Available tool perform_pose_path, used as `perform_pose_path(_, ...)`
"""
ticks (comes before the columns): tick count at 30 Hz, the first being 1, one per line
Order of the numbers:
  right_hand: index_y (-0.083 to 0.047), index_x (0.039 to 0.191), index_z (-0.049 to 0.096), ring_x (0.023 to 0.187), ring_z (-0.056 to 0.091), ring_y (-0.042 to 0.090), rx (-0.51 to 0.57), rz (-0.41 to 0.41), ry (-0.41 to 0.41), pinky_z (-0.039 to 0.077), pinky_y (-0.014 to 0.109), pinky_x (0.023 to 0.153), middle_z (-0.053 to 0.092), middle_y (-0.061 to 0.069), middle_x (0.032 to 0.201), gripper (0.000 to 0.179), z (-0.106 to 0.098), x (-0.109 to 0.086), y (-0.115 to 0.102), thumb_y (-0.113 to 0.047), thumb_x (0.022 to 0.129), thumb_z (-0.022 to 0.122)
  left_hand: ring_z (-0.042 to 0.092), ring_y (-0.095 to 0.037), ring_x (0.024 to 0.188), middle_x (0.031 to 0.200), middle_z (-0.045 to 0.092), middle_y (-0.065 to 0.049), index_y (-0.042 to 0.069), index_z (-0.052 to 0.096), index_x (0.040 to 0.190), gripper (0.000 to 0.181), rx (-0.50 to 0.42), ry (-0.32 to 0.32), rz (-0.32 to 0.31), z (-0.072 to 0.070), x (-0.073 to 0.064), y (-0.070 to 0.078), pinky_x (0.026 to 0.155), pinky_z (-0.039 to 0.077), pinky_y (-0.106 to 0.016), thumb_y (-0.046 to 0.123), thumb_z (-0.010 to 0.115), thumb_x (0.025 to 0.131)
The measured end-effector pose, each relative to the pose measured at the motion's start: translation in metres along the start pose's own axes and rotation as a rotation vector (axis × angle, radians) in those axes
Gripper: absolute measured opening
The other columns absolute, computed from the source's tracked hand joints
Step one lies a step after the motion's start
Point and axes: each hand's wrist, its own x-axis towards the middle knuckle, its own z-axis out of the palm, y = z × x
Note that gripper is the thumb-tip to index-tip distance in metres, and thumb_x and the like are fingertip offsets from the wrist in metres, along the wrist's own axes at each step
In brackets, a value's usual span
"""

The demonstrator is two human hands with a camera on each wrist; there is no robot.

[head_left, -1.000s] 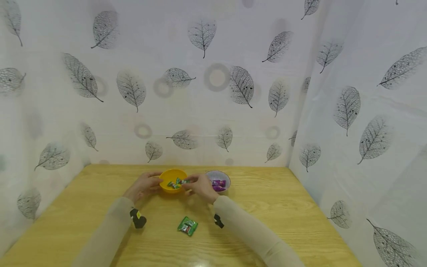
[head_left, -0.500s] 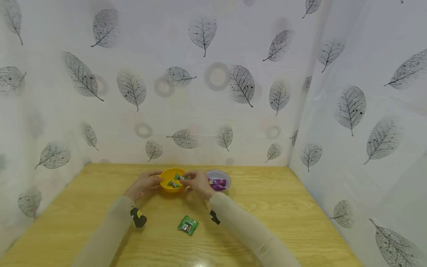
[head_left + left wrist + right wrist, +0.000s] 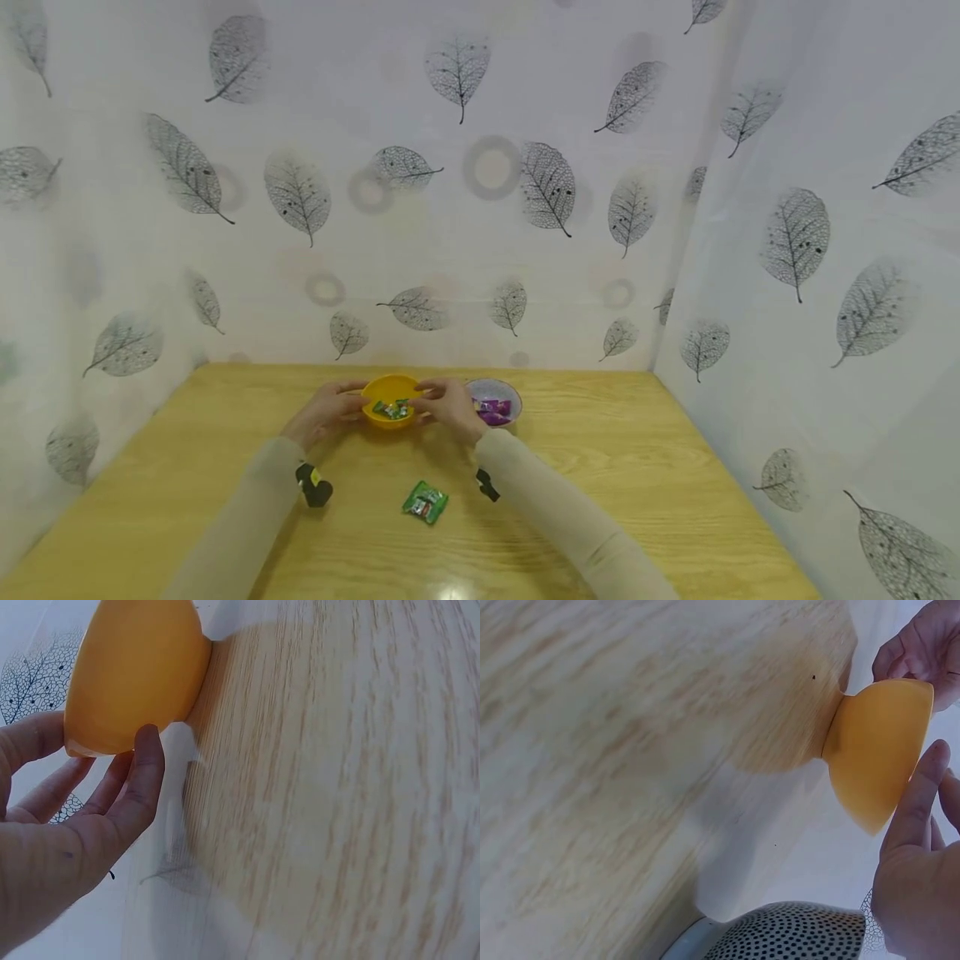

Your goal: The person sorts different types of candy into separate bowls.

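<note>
A yellow bowl (image 3: 390,387) stands near the far side of the table, with small green-wrapped candies (image 3: 392,409) inside. My left hand (image 3: 326,412) grips its left rim; in the left wrist view, thumb and fingers lie on either side of the bowl's edge (image 3: 139,675). At the right rim is my right hand (image 3: 450,408). In the right wrist view, its fingers are extended beside the rim of the bowl (image 3: 881,742), and no candy shows among them. A larger green packet (image 3: 425,502) lies on the table nearer to me.
Just right of the yellow bowl, partly behind my right hand, is a pale dotted bowl (image 3: 497,386) with purple-wrapped candies (image 3: 492,408) in it. The wooden table (image 3: 600,467) meets leaf-printed sheeting (image 3: 480,250) at the back and sides.
A green candy has left my right fingers and now lies with the other in the yellow bowl. My left hand has kept its place at the rim.
</note>
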Motion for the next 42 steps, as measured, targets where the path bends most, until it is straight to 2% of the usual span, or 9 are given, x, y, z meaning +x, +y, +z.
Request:
perform_pose_path(4, 0.008, 0.11, 0.058, 0.078, 0.064, 0.026, -0.012, 0.004, 0.003, 0.054, 0.035, 0.063, 0.063, 0.022, 0.098, 0.031, 0.001, -0.001, 0.001, 0.0, 0.081, 0.064, 0.047, -0.036, 0.113, 0.136, 0.033, -0.028, -0.004, 0.029, 0.137, 0.054, -0.021, -0.002, -0.002, 0.001, -0.001, 0.0, 0.093, 0.04, -0.045, 0.006, 0.053, 0.09)
perform_pose_path(9, 0.011, 0.109, 0.057, 0.081, 0.063, 0.027, -0.019, 0.004, -0.023, 0.054, 0.034, 0.064, 0.062, 0.024, 0.102, 0.03, 0.0, -0.005, 0.0, -0.001, 0.083, 0.063, 0.05, -0.031, 0.109, 0.136, 0.032, -0.027, -0.001, 0.031, 0.138, 0.053, -0.017, 0.015, -0.014, 0.001, -0.003, 0.001, 0.094, 0.04, -0.046, 0.007, 0.053, 0.09)
perform_pose_path(16, 0.012, 0.111, 0.056, 0.087, 0.062, 0.036, -0.055, 0.023, -0.108, 0.053, 0.041, 0.069, 0.065, 0.018, 0.095, 0.034, -0.008, -0.015, -0.001, -0.006, 0.082, 0.064, 0.049, -0.032, 0.11, 0.137, 0.031, -0.026, -0.001, 0.031, 0.138, 0.053, -0.025, 0.016, -0.027, 0.001, -0.003, 0.003, 0.094, 0.039, -0.046, 0.007, 0.053, 0.09)
perform_pose_path(25, 0.006, 0.106, 0.062, 0.08, 0.063, 0.036, -0.143, 0.04, -0.262, 0.054, 0.038, 0.064, 0.065, 0.019, 0.094, 0.03, -0.019, -0.031, 0.006, -0.011, 0.082, 0.066, 0.046, -0.034, 0.115, 0.136, 0.033, -0.028, -0.002, 0.03, 0.138, 0.052, 0.025, 0.008, -0.002, 0.0, -0.006, 0.003, 0.094, 0.039, -0.045, 0.008, 0.051, 0.091)
perform_pose_path(29, 0.006, 0.106, 0.062, 0.073, 0.064, 0.031, -0.18, 0.044, -0.282, 0.054, 0.037, 0.063, 0.067, 0.012, 0.088, 0.029, -0.025, -0.039, 0.01, -0.011, 0.082, 0.067, 0.045, -0.034, 0.116, 0.137, 0.031, -0.028, -0.003, 0.029, 0.138, 0.053, 0.007, -0.007, 0.004, 0.001, -0.006, 0.003, 0.095, 0.038, -0.046, 0.008, 0.051, 0.091)
perform_pose_path(36, -0.007, 0.104, 0.067, 0.075, 0.063, 0.014, -0.418, 0.035, -0.33, 0.053, 0.027, 0.065, 0.068, -0.003, 0.091, 0.025, -0.035, -0.054, 0.015, -0.019, 0.082, 0.067, 0.048, -0.032, 0.113, 0.136, 0.033, -0.026, -0.001, 0.029, 0.138, 0.054, -0.001, 0.002, -0.009, 0.001, -0.006, 0.002, 0.094, 0.039, -0.045, 0.011, 0.053, 0.091)
perform_pose_path(39, -0.01, 0.103, 0.068, 0.078, 0.062, 0.01, -0.453, 0.039, -0.376, 0.051, 0.024, 0.068, 0.067, -0.005, 0.092, 0.024, -0.037, -0.058, 0.019, -0.02, 0.082, 0.067, 0.049, -0.032, 0.111, 0.136, 0.034, -0.026, 0.0, 0.03, 0.138, 0.055, 0.01, 0.01, -0.023, 0.0, -0.005, -0.001, 0.091, 0.042, -0.044, 0.013, 0.055, 0.09)
perform_pose_path(42, -0.01, 0.102, 0.068, 0.077, 0.062, 0.01, -0.452, 0.065, -0.419, 0.052, 0.025, 0.066, 0.068, -0.005, 0.09, 0.023, -0.038, -0.061, 0.021, -0.02, 0.081, 0.068, 0.05, -0.032, 0.11, 0.135, 0.035, -0.026, 0.0, 0.031, 0.138, 0.055, 0.015, 0.012, -0.025, -0.001, -0.002, -0.002, 0.089, 0.044, -0.044, 0.014, 0.055, 0.09)
